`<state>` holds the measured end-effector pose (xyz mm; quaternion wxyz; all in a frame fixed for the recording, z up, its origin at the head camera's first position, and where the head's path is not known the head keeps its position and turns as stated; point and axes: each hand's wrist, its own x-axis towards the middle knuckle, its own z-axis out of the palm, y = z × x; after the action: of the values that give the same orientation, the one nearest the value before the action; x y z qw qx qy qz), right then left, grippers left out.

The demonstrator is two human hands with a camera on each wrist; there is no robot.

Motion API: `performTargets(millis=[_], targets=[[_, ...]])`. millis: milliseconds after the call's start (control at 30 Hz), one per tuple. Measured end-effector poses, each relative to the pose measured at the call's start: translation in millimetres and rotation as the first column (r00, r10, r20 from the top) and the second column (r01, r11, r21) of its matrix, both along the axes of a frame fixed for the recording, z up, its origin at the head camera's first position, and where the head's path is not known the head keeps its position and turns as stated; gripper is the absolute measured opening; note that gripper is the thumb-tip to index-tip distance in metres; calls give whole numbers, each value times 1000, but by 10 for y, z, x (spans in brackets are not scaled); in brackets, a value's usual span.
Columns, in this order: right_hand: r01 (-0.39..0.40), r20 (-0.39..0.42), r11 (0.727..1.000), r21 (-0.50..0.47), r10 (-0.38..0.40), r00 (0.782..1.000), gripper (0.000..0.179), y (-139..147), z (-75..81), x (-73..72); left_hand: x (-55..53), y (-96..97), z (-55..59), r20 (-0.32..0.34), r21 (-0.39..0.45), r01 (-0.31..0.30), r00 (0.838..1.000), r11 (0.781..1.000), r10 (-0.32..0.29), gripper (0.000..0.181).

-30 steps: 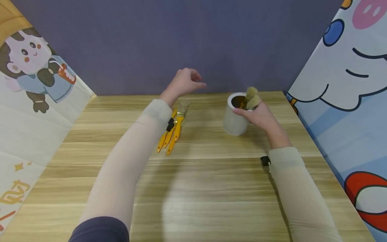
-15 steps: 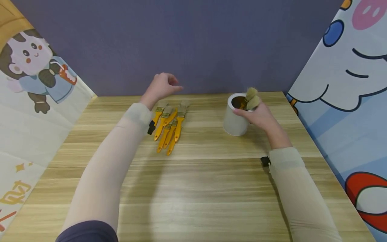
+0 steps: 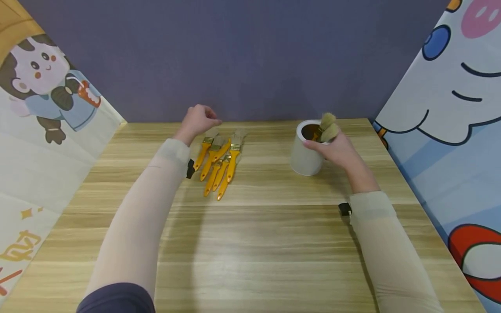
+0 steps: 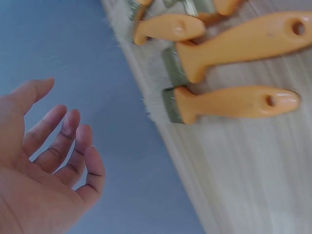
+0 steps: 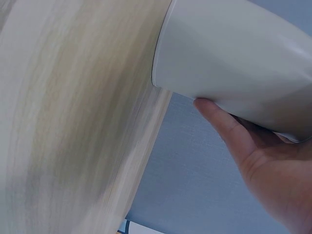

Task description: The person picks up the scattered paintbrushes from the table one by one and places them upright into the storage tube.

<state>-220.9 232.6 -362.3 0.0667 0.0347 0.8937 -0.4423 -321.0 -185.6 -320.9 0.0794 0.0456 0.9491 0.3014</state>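
Observation:
My left hand (image 3: 198,119) hovers above the bristle ends of a pile of paintbrushes (image 3: 232,165) with yellow handles. Seen from the left wrist, that hand (image 4: 53,165) has loosely bent fingers, holds nothing and stays apart from the nearest paintbrush (image 4: 229,102). With my right hand (image 3: 339,150) I grip a white round pot (image 3: 305,158) standing upright, thumb at its rim. Pale bristles of paintbrushes (image 3: 330,132) stick up from its right side; their handles are mostly hidden inside. In the right wrist view the hand (image 5: 273,170) lies along the pot's wall (image 5: 234,58).
The wooden table (image 3: 235,252) ends at the back against a dark blue-grey wall (image 3: 250,56). Cartoon-printed panels (image 3: 66,95) flank it on both sides. The pile of brushes lies left of the pot, with bare tabletop between them.
My left hand has moved left and then lower, from right of the brushes to over the leftmost ones, uncovering more of the pile. The right hand and pot have stayed in place.

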Motion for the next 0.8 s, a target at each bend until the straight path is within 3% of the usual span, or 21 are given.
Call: performTargets(millis=[433, 633, 800], targets=[[-2, 17, 1000, 0, 2, 1000, 131, -2, 21, 13, -17, -285, -346, 72, -62, -15, 997, 998, 19, 43], [-3, 14, 1000, 6, 3, 1000, 131, -6, 26, 24, 10, -392, -502, 110, -119, 20, 994, 993, -7, 47], [-4, 14, 1000, 9, 3, 1000, 130, -10, 35, 31, 54, -460, -596, 146, -94, 31, 989, 995, -17, 52]])
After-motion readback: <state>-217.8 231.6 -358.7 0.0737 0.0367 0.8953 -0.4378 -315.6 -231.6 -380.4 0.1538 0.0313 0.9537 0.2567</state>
